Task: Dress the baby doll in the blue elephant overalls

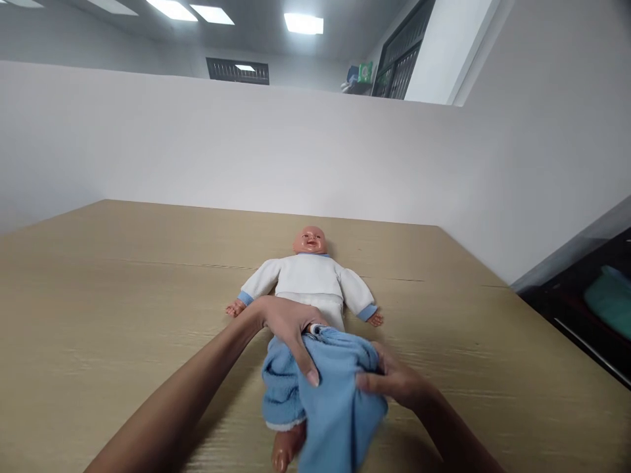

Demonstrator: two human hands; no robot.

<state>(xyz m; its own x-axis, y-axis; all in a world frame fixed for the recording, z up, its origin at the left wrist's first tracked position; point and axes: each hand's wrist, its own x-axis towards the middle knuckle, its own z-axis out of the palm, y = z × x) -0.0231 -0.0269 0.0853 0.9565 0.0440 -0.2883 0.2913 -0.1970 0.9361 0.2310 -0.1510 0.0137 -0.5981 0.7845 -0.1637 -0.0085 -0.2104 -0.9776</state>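
Observation:
A baby doll [309, 274] lies on its back on the table, head at the far end, in a white long-sleeved top with blue cuffs. Blue pants [335, 374] cover its legs partly. One pant leg is on, with a bare foot [286, 447] sticking out below it; the other hangs loose toward me, and the second foot is hidden. My left hand [296, 328] grips the waistband, thumb outside and fingers tucked out of sight. On the right side of the pants, my right hand [389, 380] pinches the cloth between thumb and fingers.
The doll rests on a wide wooden table [123, 315] with seams across its top. A white partition wall [246, 144] stands behind the far edge. At the right, beyond the table's edge, is a dark shelf or cart [566, 295] with a green cloth-like item [611, 299].

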